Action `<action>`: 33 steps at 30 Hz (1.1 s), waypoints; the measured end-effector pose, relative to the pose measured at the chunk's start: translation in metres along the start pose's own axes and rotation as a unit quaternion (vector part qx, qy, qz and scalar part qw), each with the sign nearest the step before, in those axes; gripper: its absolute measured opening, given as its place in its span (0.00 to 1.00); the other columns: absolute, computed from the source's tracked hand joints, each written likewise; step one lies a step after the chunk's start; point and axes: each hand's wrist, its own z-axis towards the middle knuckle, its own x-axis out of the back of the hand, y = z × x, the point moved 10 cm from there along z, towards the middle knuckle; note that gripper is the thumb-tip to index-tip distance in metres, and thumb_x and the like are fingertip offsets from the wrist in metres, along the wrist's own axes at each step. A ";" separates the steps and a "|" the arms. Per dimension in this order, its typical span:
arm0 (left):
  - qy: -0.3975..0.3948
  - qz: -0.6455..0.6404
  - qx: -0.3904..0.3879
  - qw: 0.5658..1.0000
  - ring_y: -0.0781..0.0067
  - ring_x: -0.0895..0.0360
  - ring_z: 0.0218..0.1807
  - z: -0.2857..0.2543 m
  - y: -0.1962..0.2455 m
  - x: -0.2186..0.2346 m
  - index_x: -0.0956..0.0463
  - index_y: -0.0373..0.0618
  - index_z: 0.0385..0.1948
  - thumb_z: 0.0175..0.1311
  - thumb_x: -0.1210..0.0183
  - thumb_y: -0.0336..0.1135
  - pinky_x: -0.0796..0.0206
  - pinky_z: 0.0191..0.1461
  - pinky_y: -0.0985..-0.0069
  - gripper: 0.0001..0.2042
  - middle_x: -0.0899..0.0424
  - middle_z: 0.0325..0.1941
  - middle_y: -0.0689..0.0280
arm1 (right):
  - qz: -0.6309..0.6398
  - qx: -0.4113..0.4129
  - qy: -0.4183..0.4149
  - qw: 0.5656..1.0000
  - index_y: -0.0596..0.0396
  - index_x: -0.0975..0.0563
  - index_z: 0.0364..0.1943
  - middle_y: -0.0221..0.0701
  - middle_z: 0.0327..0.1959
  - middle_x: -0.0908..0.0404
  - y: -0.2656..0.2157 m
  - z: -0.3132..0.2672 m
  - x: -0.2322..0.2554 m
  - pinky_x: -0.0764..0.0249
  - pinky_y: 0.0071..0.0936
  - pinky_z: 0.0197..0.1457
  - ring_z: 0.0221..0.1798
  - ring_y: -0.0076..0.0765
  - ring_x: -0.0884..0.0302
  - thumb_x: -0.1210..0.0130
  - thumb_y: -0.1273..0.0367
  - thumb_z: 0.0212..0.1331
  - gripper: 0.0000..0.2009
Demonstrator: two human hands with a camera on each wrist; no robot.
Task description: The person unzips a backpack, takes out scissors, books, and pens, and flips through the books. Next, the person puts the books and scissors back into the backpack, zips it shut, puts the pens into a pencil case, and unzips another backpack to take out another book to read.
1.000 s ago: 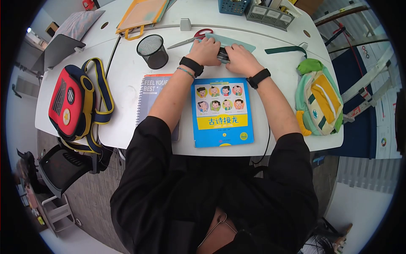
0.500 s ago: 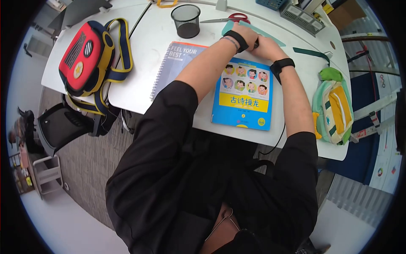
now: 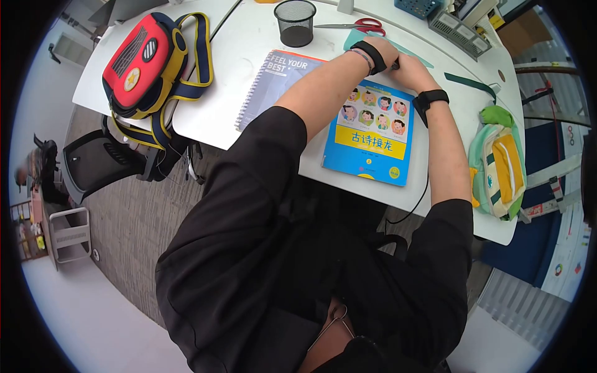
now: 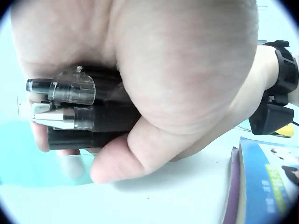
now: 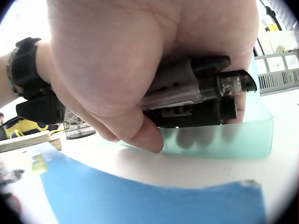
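Observation:
Several black and clear pens [image 4: 107,119] lie bundled between my two hands. My left hand [image 3: 384,53] curls round the bundle, thumb along its lower side, pen ends poking out past the palm. From the other end my right hand [image 3: 415,74] grips the same bundle, its thumb beneath the barrels [image 5: 191,112]. A translucent teal case [image 5: 252,140] rests on the desk just behind the fingers. Red-handled scissors [image 3: 371,26] lie beyond the left hand. Nearer the body is a blue book [image 3: 367,152] with cartoon faces, just below the hands.
A spiral notebook [image 3: 270,93] lies left of the book, partly under the left arm. Behind it stands a black mesh pen cup [image 3: 295,28]. A red backpack [image 3: 140,68] sits at far left, a green and yellow bag [image 3: 500,165] at right. Grey baskets [image 3: 460,34] stand at the back.
The head view has turned, so the desk appears shifted up and right. My hands have drawn closer together, and the pens between them are now mostly covered in the head view.

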 end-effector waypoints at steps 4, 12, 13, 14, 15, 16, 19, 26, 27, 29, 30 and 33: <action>0.017 -0.008 -0.034 0.999 0.52 0.18 0.41 -0.002 0.009 0.005 0.17 0.46 0.34 0.49 0.42 0.31 0.25 0.45 0.62 0.10 0.15 0.35 0.54 | -0.021 0.004 -0.004 1.000 0.59 0.22 0.43 0.49 0.43 0.19 -0.007 -0.009 0.009 0.27 0.41 0.49 0.47 0.57 0.23 0.42 0.68 0.51 0.15; 0.074 -0.008 -0.046 0.996 0.54 0.17 0.37 -0.008 0.015 0.010 0.16 0.48 0.30 0.49 0.42 0.34 0.25 0.42 0.62 0.08 0.15 0.32 0.56 | -0.038 -0.023 0.021 0.999 0.55 0.20 0.41 0.51 0.40 0.19 -0.007 -0.014 0.013 0.26 0.46 0.48 0.46 0.58 0.23 0.45 0.70 0.49 0.13; 0.083 -0.005 -0.046 0.995 0.54 0.16 0.37 -0.008 0.015 0.011 0.16 0.49 0.29 0.49 0.42 0.34 0.25 0.41 0.62 0.08 0.15 0.31 0.56 | -0.038 -0.020 0.018 0.999 0.55 0.20 0.41 0.51 0.40 0.19 -0.010 -0.013 0.013 0.26 0.46 0.48 0.46 0.58 0.23 0.45 0.70 0.49 0.13; 0.093 -0.011 -0.044 0.995 0.55 0.16 0.36 -0.010 0.015 0.012 0.16 0.50 0.27 0.49 0.42 0.35 0.25 0.40 0.63 0.08 0.15 0.30 0.56 | -0.042 -0.021 0.011 0.999 0.55 0.20 0.41 0.51 0.39 0.20 -0.014 -0.015 0.015 0.26 0.47 0.48 0.45 0.59 0.23 0.45 0.70 0.49 0.13; 0.093 -0.012 -0.041 0.995 0.55 0.16 0.36 -0.013 0.015 0.011 0.16 0.50 0.27 0.49 0.42 0.35 0.25 0.40 0.63 0.08 0.15 0.30 0.56 | -0.046 -0.023 0.005 0.999 0.55 0.20 0.41 0.51 0.38 0.20 -0.019 -0.018 0.017 0.26 0.48 0.47 0.44 0.59 0.23 0.44 0.69 0.49 0.13; 0.104 -0.026 -0.037 0.994 0.55 0.16 0.35 -0.017 0.016 0.013 0.16 0.50 0.27 0.48 0.42 0.35 0.25 0.38 0.63 0.07 0.15 0.30 0.57 | -0.058 -0.016 0.000 0.998 0.56 0.21 0.41 0.52 0.36 0.20 -0.024 -0.020 0.019 0.26 0.49 0.46 0.42 0.61 0.23 0.43 0.69 0.49 0.13; 0.134 -0.057 -0.026 0.989 0.57 0.16 0.34 -0.022 0.016 0.014 0.16 0.51 0.26 0.48 0.42 0.36 0.25 0.36 0.64 0.07 0.15 0.28 0.59 | -0.065 -0.026 0.004 0.998 0.58 0.22 0.39 0.51 0.36 0.20 -0.027 -0.024 0.021 0.27 0.49 0.46 0.42 0.61 0.23 0.43 0.70 0.48 0.12; 0.160 -0.073 -0.013 0.984 0.61 0.16 0.33 -0.032 0.019 0.020 0.17 0.52 0.23 0.50 0.42 0.36 0.27 0.32 0.66 0.05 0.15 0.26 0.62 | -0.042 -0.021 0.041 0.998 0.59 0.25 0.40 0.49 0.38 0.20 -0.028 -0.035 0.026 0.27 0.48 0.44 0.44 0.59 0.24 0.44 0.71 0.50 0.12; 0.162 -0.069 -0.010 0.984 0.61 0.16 0.34 -0.033 0.020 0.023 0.17 0.51 0.24 0.50 0.42 0.36 0.27 0.33 0.66 0.05 0.15 0.27 0.62 | -0.049 -0.012 0.055 0.997 0.59 0.26 0.41 0.48 0.38 0.20 -0.030 -0.037 0.029 0.27 0.48 0.44 0.44 0.59 0.24 0.44 0.71 0.51 0.13; 0.172 -0.058 -0.007 0.983 0.61 0.16 0.36 -0.038 0.025 0.031 0.17 0.51 0.25 0.51 0.42 0.36 0.28 0.35 0.65 0.05 0.15 0.29 0.62 | -0.058 -0.016 0.068 0.996 0.58 0.27 0.41 0.47 0.38 0.20 -0.032 -0.043 0.035 0.27 0.47 0.43 0.44 0.58 0.24 0.44 0.71 0.51 0.13; 0.181 -0.048 -0.003 0.982 0.61 0.17 0.38 -0.041 0.028 0.036 0.17 0.51 0.26 0.51 0.41 0.36 0.28 0.37 0.65 0.05 0.15 0.30 0.63 | -0.067 -0.020 0.078 0.995 0.57 0.27 0.41 0.46 0.38 0.20 -0.032 -0.048 0.039 0.27 0.47 0.43 0.44 0.58 0.24 0.44 0.70 0.51 0.12; 0.196 -0.023 -0.028 0.980 0.60 0.17 0.40 -0.048 0.040 0.049 0.17 0.51 0.28 0.52 0.41 0.37 0.30 0.40 0.63 0.06 0.15 0.33 0.63 | -0.066 -0.040 0.102 0.992 0.56 0.27 0.41 0.45 0.39 0.19 -0.041 -0.063 0.053 0.27 0.47 0.43 0.44 0.57 0.23 0.44 0.70 0.52 0.12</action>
